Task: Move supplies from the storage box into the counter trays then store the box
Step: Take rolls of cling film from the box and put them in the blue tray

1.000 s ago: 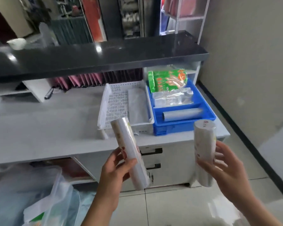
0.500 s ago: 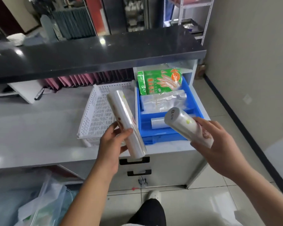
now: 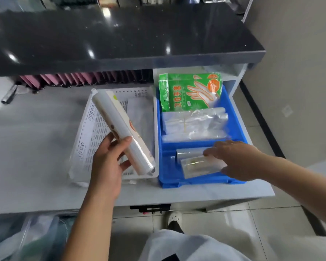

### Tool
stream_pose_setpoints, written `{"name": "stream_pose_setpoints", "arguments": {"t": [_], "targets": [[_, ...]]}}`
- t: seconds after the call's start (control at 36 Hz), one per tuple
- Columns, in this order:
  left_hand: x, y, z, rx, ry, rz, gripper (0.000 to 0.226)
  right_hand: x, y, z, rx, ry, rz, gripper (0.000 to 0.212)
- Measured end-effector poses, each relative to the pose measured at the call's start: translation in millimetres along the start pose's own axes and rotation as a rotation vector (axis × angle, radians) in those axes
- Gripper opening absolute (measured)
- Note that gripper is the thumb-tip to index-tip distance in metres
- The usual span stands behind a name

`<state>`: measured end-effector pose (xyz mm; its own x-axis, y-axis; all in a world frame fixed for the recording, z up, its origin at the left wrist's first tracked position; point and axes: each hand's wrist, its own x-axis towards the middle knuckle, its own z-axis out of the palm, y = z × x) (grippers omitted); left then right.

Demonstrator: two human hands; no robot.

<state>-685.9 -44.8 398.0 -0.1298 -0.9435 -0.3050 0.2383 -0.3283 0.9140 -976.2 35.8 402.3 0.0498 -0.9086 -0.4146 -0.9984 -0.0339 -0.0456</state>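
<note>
Item: wrapped roll (image 3: 201, 165), lying in the front compartment of the blue tray (image 3: 238, 127), just beside a second roll (image 3: 189, 152). Right hand (image 3: 237, 160) rests on it, fingers straight, releasing.
Item: long film roll (image 3: 120, 132), gripped by the left hand (image 3: 109, 162), fingers curled round its lower half, above the white basket (image 3: 87, 136) on the desk (image 3: 26, 147).
Handling: seat each roll flat, parallel to its neighbour, before letting go; lower the long one lengthwise.

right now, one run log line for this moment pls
left hand grips roll over white basket | right hand lays second roll in blue tray front, grip unclear | gloves pack at back
</note>
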Motion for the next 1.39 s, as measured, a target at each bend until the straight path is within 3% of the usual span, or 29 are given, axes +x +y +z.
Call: {"name": "stream_pose_setpoints", "arguments": {"t": [0.17,0.5,0.67,0.81,1.08,1.28,1.39], "targets": [[19.5,0.4,5.5,0.001,-0.021,-0.011,0.040,12.6,1.5,8.2,-0.008,-0.098,-0.024,0.060],[11.3,4.0,28.3,-0.003,0.016,0.006,0.043,21.5,10.4,20.1,0.234,-0.285,0.018,0.056],[-4.4,2.7,41.5,0.096,0.075,0.025,0.044,9.8,2.0,38.5,0.205,-0.110,0.025,0.041],[-14.2,-2.0,52.2,0.180,0.019,0.028,0.040,3.4,-1.5,50.3,0.256,0.058,0.032,0.058],[-7.9,-9.9,80.2,0.628,-0.157,0.051,0.054,-4.8,13.2,60.8,0.350,0.057,0.024,0.063],[12.0,-16.6,105.9,1.032,-0.279,0.068,0.066,-23.1,29.2,58.7,0.424,0.035,0.021,0.078],[17.4,-21.9,125.5,1.280,-0.413,0.098,0.070,-48.1,50.5,55.9,0.589,0.238,0.107,0.055]]}}
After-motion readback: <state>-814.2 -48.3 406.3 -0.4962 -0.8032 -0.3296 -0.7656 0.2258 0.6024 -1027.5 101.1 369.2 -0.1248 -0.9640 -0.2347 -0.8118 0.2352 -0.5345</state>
